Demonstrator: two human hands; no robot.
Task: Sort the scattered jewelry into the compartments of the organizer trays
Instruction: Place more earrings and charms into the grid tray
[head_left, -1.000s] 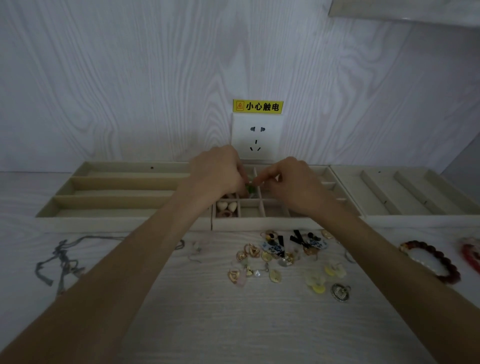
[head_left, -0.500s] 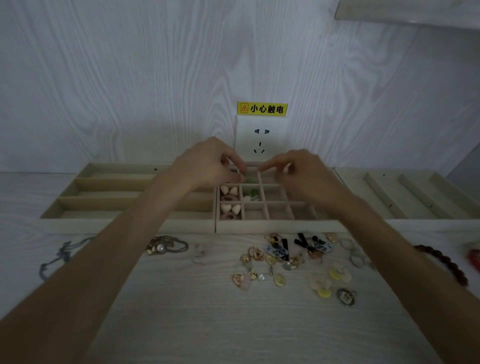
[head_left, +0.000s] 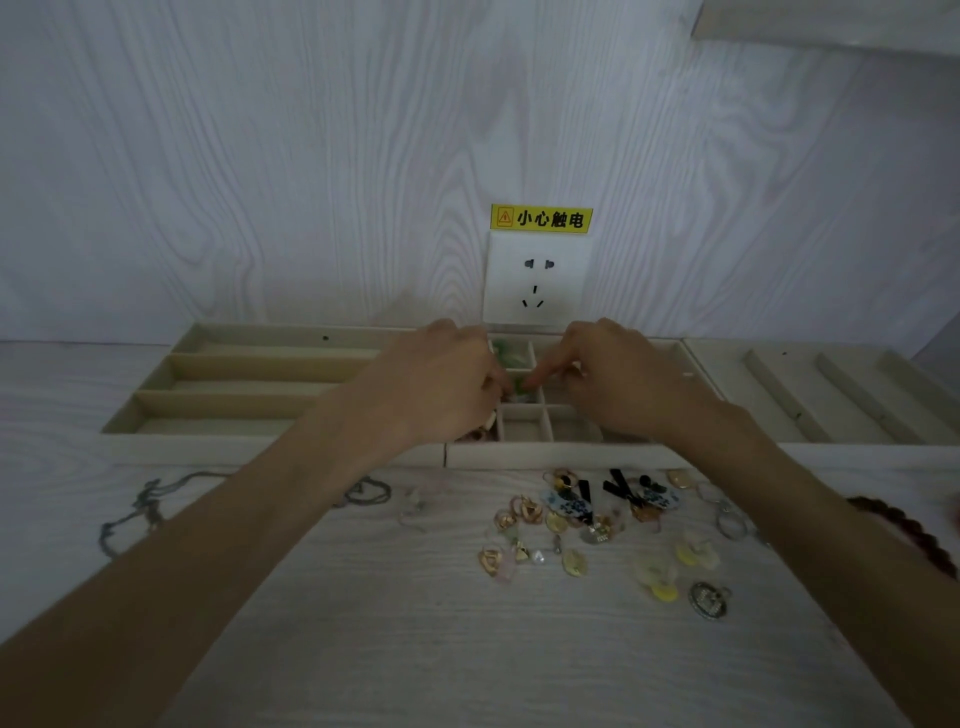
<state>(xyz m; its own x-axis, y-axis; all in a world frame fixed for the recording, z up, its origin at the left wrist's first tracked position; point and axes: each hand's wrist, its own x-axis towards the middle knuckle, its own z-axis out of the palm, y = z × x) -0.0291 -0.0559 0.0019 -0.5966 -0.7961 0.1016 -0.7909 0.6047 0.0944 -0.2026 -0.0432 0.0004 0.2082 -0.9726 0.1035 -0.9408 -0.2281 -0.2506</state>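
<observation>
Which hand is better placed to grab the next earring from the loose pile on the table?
Probably the right. The earring pile lies right of centre on the table, just beside the right forearm, so the right hand only has to draw back. The left hand would have to cross over from the grid tray.

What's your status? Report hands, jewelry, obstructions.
Left hand and right hand both pinching a small green piece over the grid tray. Loose jewelry pile unsorted on the table. Nothing blocking the compartments.

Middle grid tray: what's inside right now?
The middle grid tray shows green pieces in a back cell, two bare front cells. Left hand and right hand cover the rest.
</observation>
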